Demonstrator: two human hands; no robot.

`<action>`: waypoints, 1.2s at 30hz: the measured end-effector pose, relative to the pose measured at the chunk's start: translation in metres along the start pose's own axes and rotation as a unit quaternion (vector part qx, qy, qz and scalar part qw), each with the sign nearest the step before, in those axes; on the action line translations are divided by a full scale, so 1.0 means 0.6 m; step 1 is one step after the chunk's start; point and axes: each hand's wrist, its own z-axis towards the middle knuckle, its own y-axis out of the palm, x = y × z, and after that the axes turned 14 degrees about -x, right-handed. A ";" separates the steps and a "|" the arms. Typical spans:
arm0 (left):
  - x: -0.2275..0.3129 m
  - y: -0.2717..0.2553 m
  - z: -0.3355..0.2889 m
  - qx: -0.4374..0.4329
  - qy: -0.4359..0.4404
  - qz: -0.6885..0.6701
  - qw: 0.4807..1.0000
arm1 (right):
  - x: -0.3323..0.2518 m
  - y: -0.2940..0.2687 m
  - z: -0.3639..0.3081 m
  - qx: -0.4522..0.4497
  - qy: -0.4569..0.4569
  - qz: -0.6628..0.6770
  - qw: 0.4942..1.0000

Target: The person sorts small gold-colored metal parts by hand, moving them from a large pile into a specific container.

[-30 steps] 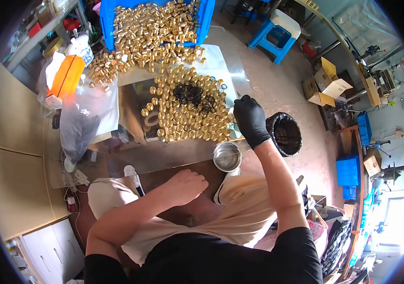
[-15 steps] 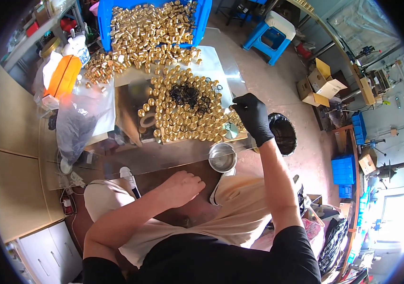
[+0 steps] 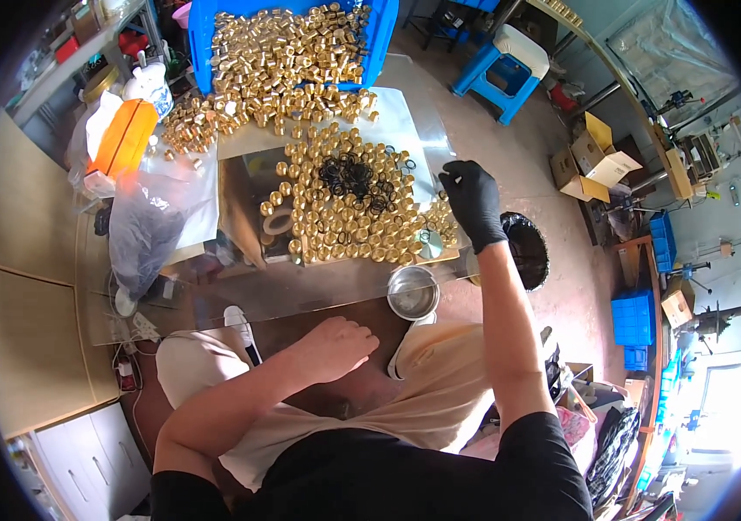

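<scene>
My right hand (image 3: 474, 204), in a black glove, is over the right edge of the table with its fingertips pinched together. Whatever is between them is too small to make out. Beside it lie several brass caps (image 3: 362, 230), standing close together in rows. Black rubber rings (image 3: 349, 178) are heaped on top of them, and a few lie loose around the pile. A pale green disc (image 3: 430, 244) with a ring on it sits at the near right corner of the rows. Bare and loosely curled, my left hand (image 3: 340, 347) is above my lap; its palm is hidden.
A blue crate (image 3: 201, 52) tipped toward me spills brass caps at the table's far side. A metal bowl (image 3: 413, 293) is below the near edge. A black-lined bin (image 3: 526, 252) stands right of my wrist. Orange box (image 3: 123, 135) and plastic bag (image 3: 149, 230) occupy the left.
My right hand has shifted slightly right and down relative to the caps, its fingertips still together. The whole view has moved a little. My left hand stays nearly where it was.
</scene>
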 end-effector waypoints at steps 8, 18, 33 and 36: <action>-0.014 0.004 0.015 -0.077 -0.033 -0.026 0.996 | -0.036 0.068 0.080 0.000 0.026 0.046 0.999; -0.017 -0.008 0.004 -0.027 -0.034 -0.037 0.998 | -0.052 0.036 0.060 -0.048 0.011 0.081 0.996; -0.007 -0.004 0.009 -0.012 -0.013 -0.025 1.000 | -0.028 0.041 0.041 -0.083 0.021 0.078 0.993; -0.007 -0.002 0.012 -0.012 -0.011 -0.022 1.000 | -0.028 0.037 0.035 -0.088 0.011 0.079 0.993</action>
